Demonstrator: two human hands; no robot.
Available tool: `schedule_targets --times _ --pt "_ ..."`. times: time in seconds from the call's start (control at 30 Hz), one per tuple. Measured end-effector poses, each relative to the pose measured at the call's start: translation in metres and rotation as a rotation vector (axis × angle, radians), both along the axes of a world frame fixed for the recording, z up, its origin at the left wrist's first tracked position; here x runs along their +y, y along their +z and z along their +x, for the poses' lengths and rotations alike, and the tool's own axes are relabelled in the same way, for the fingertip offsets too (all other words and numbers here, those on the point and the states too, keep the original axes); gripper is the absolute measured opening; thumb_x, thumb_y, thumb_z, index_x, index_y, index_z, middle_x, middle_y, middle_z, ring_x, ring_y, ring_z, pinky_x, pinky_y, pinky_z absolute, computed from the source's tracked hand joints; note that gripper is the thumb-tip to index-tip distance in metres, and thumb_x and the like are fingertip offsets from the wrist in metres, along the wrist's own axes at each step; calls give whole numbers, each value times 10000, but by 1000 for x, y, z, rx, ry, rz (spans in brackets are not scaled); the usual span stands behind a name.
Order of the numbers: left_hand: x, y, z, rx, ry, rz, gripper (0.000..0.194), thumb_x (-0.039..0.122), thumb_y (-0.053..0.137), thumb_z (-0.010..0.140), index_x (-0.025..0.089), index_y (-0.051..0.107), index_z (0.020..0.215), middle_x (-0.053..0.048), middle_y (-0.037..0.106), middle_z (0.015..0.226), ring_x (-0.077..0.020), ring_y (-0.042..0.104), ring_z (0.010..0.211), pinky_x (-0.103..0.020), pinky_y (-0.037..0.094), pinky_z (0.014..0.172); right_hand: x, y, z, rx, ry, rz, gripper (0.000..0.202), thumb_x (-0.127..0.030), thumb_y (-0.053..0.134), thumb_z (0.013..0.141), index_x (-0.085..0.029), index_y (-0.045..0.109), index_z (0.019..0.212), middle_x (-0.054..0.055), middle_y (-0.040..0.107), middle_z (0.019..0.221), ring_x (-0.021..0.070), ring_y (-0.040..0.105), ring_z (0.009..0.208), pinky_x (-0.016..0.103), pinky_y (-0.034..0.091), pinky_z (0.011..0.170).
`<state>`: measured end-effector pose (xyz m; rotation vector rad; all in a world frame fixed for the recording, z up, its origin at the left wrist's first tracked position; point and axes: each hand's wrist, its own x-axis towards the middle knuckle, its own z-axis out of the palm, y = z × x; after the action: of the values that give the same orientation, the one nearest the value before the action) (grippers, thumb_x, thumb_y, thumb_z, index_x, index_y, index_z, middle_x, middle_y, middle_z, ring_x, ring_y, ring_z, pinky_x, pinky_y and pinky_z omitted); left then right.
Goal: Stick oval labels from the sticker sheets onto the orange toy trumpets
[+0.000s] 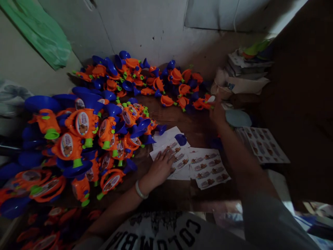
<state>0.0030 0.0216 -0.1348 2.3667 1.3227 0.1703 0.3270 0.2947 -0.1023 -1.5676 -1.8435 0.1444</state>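
"How are the hands?"

"The left hand lies spread on a label sheet, probably steadying it. The right hand is far right, near an orange toy; I can't tell whether it grips anything."

"Why two groups?"

"Labelled toys crowd the tabletop's left, others the far side, perhaps for sorting."
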Motion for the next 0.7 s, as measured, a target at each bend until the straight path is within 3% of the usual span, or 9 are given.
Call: schedule_targets --times 0.13,0.2,0.33,0.43,0.57,0.7 --pt "0 -3 -3 -65 21 23 670 178 705 936 167 450 1556 -254 267 1749 -401 255 1647 -630 358 1298 -40 -4 1 33 72 -11 1017 -205 618 830 -59 78 1678 206 774 1278 318 747 1112 488 589 947" --pt "1 -4 -5 -105 14 42 684 168 711 925 168 446 1556 -254 262 1751 -406 218 1655 -636 345 1305 -61 -2 2 78 128 23 1081 -287 650 853 -100 -9 1690 200 759 1315 305 759 1048 477 613 903" --pt "2 -2 -9 -182 27 59 639 169 703 921 168 489 1523 -242 294 1743 -405 155 1668 -659 316 1317 -93 9 3 195 153 164 1124 -409 682 892 -173 -65 1699 231 682 1421 268 754 928 457 634 841" --pt "1 3 -9 -321 61 52 576 191 654 954 193 519 1513 -205 365 1724 -381 199 1668 -655 307 1328 -118 24 -2 279 148 254 1173 -415 738 876 -280 -85 1700 237 567 1555 214 738 810 412 641 759" --pt "1 19 -5 -767 204 -58 576 397 660 996 225 516 1527 -182 490 1655 -358 456 1565 -627 385 1296 -175 49 -30 507 266 210 1280 -363 853 809 -537 -97 1650 118 419 1698 150 723 709 363 658 660" --pt "-5 44 -5 -1323 216 -326 836 594 835 825 255 518 1520 -160 568 1589 -357 575 1464 -561 526 1192 -238 64 -71 681 592 -23 1231 -289 849 846 -622 -43 1626 46 371 1748 125 753 795 287 664 653"
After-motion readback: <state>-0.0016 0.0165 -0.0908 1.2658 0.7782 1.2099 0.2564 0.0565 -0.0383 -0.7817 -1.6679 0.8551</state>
